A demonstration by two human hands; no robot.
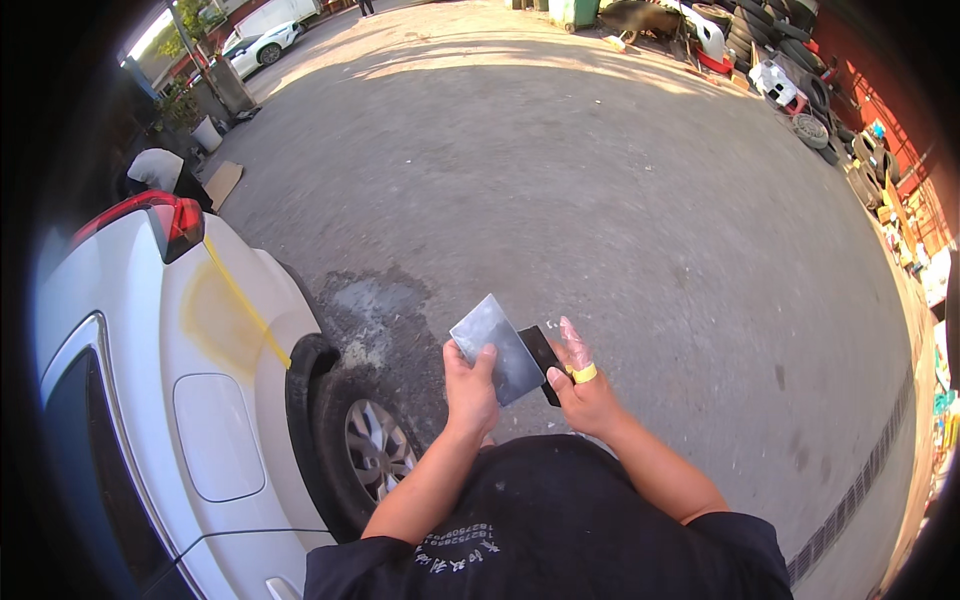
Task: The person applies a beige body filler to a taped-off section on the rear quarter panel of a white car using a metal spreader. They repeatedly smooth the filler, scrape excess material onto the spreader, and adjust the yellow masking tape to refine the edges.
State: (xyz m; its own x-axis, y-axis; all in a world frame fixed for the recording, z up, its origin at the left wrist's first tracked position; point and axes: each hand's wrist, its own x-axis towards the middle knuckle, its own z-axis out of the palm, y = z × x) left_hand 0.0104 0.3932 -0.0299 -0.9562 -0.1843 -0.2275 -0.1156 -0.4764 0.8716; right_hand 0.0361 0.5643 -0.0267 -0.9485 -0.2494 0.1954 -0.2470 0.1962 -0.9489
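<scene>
My left hand (471,395) grips a flat, smudged grey rectangular sheet (502,345), its thumb lying on the upper face. Close beside it, my right hand (592,402) is closed on a thin black rectangular block (541,350). The sheet's right edge overlaps or meets the block; I cannot tell whether they touch. One finger of the right hand is wrapped in clear film, with a yellow tape band (584,373) around its base. Both hands are in front of my body, to the right of a white car (215,440).
The car's rear side has a yellowish patch (215,315) bordered by yellow tape (240,297), above the rear wheel (378,450). A wet-looking patch (375,305) marks the pavement. Stacked tyres (755,30) and clutter line the right wall. A drain grate (850,500) crosses the lower right.
</scene>
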